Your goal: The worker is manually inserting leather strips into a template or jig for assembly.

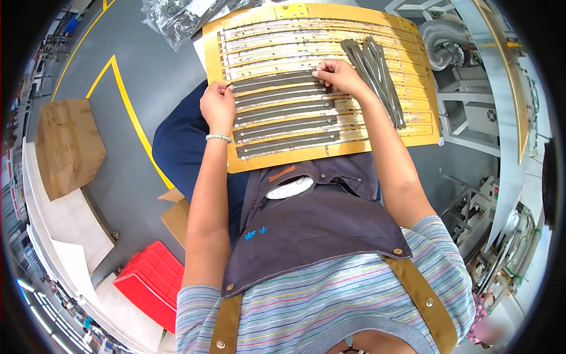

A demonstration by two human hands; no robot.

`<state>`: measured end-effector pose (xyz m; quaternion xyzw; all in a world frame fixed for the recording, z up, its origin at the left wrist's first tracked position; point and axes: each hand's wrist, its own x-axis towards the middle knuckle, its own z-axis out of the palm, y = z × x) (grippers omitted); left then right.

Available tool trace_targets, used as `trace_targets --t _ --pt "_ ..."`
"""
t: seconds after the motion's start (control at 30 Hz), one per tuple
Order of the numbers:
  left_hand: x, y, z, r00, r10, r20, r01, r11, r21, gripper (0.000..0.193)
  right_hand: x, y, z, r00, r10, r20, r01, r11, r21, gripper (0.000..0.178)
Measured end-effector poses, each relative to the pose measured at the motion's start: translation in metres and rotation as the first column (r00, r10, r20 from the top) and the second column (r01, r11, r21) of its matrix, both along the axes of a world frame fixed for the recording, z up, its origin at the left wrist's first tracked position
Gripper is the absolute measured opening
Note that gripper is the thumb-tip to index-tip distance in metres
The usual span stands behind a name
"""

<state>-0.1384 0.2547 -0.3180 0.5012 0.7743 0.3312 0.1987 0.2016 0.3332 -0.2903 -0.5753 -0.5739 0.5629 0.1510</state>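
Observation:
A yellow board [433, 121] with long parallel slots lies across my lap. One dark grey strip [274, 81] runs crosswise over a slot near the board's middle. My left hand [217, 107] pinches its left end at the board's left edge. At the other end, the thumb and forefinger of my right hand [342, 78] are closed on it. Below it, several similar dark strips [286, 125] lie side by side in the nearer slots. A loose bundle of dark strips [371, 74] rests on the board to the right of my right hand.
Clear plastic bags [183, 17] lie beyond the board's far left corner. On the left stand a cardboard box [68, 144] and a red plastic bin [154, 280]. A ribbed duct [439, 44] and a white metal frame [466, 97] are at the right.

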Motion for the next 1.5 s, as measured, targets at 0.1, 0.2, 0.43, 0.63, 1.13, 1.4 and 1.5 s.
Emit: trace_targets --t 0.1,0.2,0.43,0.63,1.13,1.4,1.5 --pt "0.005 -0.001 0.006 0.998 0.028 -0.050 -0.027 1.000 0.012 0.011 -0.003 0.004 -0.004 0.999 -0.028 -0.026 0.028 1.000 -0.002 0.022" --pt "0.002 -0.001 0.005 0.998 0.040 -0.050 -0.040 0.999 -0.008 0.011 -0.007 0.004 -0.003 0.999 -0.042 -0.023 0.042 0.999 0.011 0.023" --pt "0.001 -0.001 0.006 0.997 0.046 -0.054 -0.047 0.999 -0.008 0.013 -0.015 -0.002 0.001 0.997 -0.081 0.010 0.080 0.994 0.077 0.024" --pt "-0.004 0.001 0.008 0.999 -0.002 -0.049 -0.003 0.995 -0.100 0.015 -0.014 -0.003 -0.005 0.995 -0.095 0.025 0.092 0.990 0.104 0.024" --pt "-0.004 0.005 -0.018 0.987 -0.010 -0.158 -0.009 0.992 -0.124 0.093 -0.011 -0.007 -0.032 0.985 -0.166 0.043 0.146 0.942 0.302 0.026" --pt "0.006 -0.001 -0.005 0.985 0.032 -0.171 -0.060 0.985 -0.160 0.085 -0.019 -0.011 -0.023 0.947 -0.171 0.271 0.022 0.879 0.477 0.027" --pt "0.007 -0.001 -0.006 0.977 0.033 -0.211 -0.068 0.985 -0.161 0.086 -0.019 -0.012 -0.021 0.948 -0.188 0.258 0.045 0.879 0.475 0.028"
